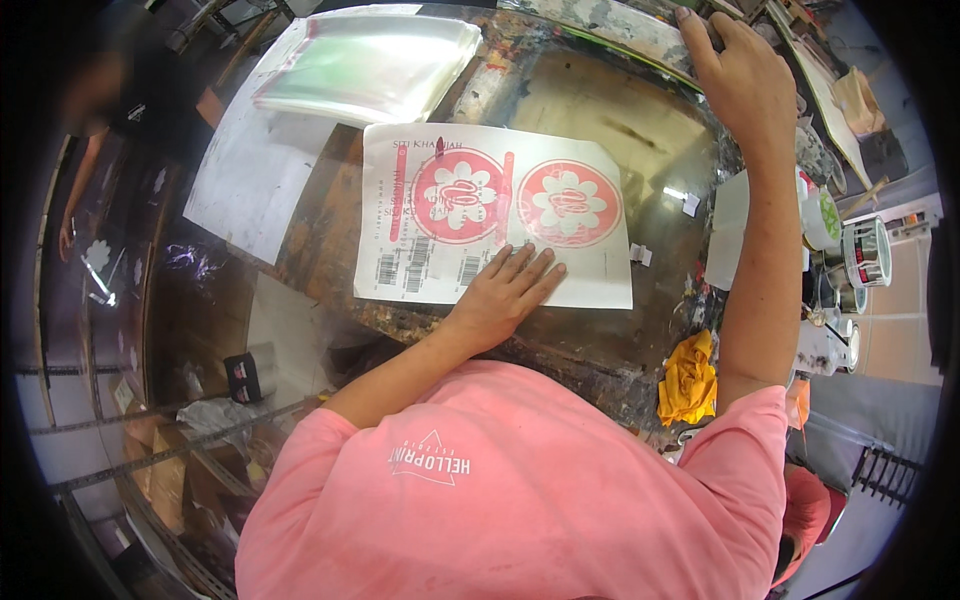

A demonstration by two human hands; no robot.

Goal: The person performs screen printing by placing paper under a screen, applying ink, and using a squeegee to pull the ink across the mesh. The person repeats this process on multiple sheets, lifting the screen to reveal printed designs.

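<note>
the printed sheet (495,212) lies flat on the stained worktable (400,322), a white page with two pinkish-red round flower emblems side by side, two narrow red strips, dark overlapping lettering and some barcodes toward its left part. on its near edge, below and between the two emblems, the left hand (508,288) rests palm down, fingers extended and slightly apart, pressed on the paper with nothing clasped. beyond the far right corner of the printed sheet, the right hand (742,70) is at the end of a long paint-smeared frame (625,35), its fingers bent; whether they are clamped on it or only laid there, i cannot tell. under and past the right half of the printed sheet is a glossy yellowish panel (600,105) with a dark border. a stack of clear plastic bags (370,68) sits beyond its left half, partly over a plain white sheet (262,188) to its left. just off its right edge is a small white scrap (640,256); farther right stand tubs (866,252), and nearer the body than its right corner lies a crumpled yellow cloth (687,380). well to its left is a co-worker (150,110) in dark clothing, one arm hanging down.
</note>
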